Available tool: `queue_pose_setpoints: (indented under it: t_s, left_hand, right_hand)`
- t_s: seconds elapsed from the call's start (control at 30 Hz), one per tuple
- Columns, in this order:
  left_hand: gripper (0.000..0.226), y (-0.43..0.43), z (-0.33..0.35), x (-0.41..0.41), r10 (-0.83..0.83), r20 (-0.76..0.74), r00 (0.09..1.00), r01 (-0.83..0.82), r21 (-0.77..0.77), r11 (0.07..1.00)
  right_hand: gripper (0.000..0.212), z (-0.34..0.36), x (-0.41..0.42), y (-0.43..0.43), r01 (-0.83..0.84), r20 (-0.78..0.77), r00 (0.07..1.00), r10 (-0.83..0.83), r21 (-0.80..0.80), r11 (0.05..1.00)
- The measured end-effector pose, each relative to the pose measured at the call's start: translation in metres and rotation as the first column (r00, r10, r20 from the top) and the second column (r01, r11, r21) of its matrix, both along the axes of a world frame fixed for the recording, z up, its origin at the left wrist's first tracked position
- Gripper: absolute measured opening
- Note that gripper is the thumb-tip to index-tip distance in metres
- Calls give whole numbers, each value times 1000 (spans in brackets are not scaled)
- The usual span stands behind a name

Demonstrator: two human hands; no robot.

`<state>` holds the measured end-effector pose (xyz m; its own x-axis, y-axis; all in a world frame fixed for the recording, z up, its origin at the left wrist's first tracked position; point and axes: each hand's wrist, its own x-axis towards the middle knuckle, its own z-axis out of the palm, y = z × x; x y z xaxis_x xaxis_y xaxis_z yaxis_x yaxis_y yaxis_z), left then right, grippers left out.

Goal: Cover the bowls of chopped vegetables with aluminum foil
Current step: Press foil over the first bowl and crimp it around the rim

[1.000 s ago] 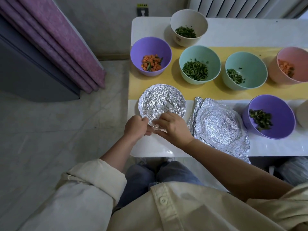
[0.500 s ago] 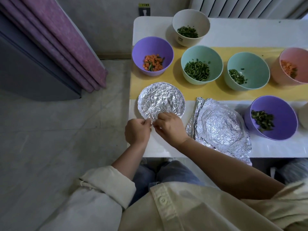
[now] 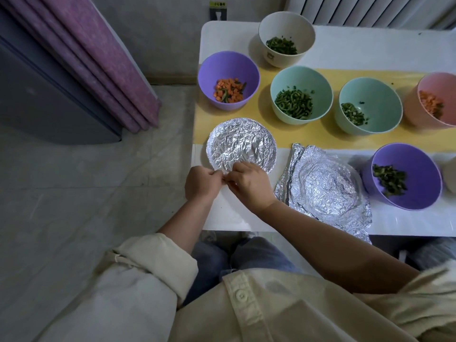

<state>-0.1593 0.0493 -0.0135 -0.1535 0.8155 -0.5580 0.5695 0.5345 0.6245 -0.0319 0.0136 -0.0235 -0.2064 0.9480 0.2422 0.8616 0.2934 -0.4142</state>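
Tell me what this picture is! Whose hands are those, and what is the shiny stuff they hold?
There is no machine here. A person wears a camera on their head, so the picture looks down at their own hands. The left hand and right hand pinch the near edge of a foil cover over one bowl. On the white table stand open bowls of chopped vegetables, like the purple bowl with carrot cubes. Crumpled spare foil lies to the right.

Purple curtain (image 3: 98, 58) beside a grey cabinet (image 3: 37, 99) (radiator (image 3: 370, 9) behind)
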Motion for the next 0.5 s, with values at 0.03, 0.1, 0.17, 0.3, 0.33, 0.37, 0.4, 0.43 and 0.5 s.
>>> queue_pose_setpoints:
  t_s: [0.03, 0.1, 0.17, 0.3, 0.33, 0.37, 0.4, 0.43, 0.5]
  left_hand:
    - [33, 1, 0, -1, -4, 5, 1000, 4, -2, 1000]
    - [32, 3, 2, -3, -17, -17, 1000, 17, 0, 1000]
    - [29, 10, 6, -7, -30, -55, 998, 30, 2, 1000]
    - [36, 22, 6, -15, -55, -77, 996, 53, -16, 998]
    - [35, 22, 3, -16, -47, -63, 997, 45, -28, 999]
    - [34, 20, 4, -15, -28, -49, 998, 27, -28, 999]
    - [37, 16, 6, -13, -1, -32, 999, 0, -29, 1000]
    - [43, 13, 8, -11, 33, 0, 999, -33, -46, 998]
    - [51, 2, 12, -4, 72, 82, 994, -61, -133, 989]
  right_hand:
    - [30, 0, 0, 1, -7, 1, 1000, 7, -5, 1000]
    - [25, 1, 1, 0, -27, 12, 1000, 28, -32, 999]
    - [18, 2, 6, -3, -41, 19, 999, 42, -64, 997]
    - [23, 2, 17, -7, -47, 71, 996, 51, -65, 997]
    - [22, 2, 17, -6, -58, 91, 994, 63, -54, 997]
    - [21, 2, 16, -5, -67, 101, 992, 72, -44, 997]
    - [21, 2, 13, -4, -70, 98, 992, 74, -42, 997]
    - [21, 3, 12, -4, -70, 89, 993, 74, -37, 997]
    - [21, 2, 10, -4, -72, 71, 995, 73, -20, 997]
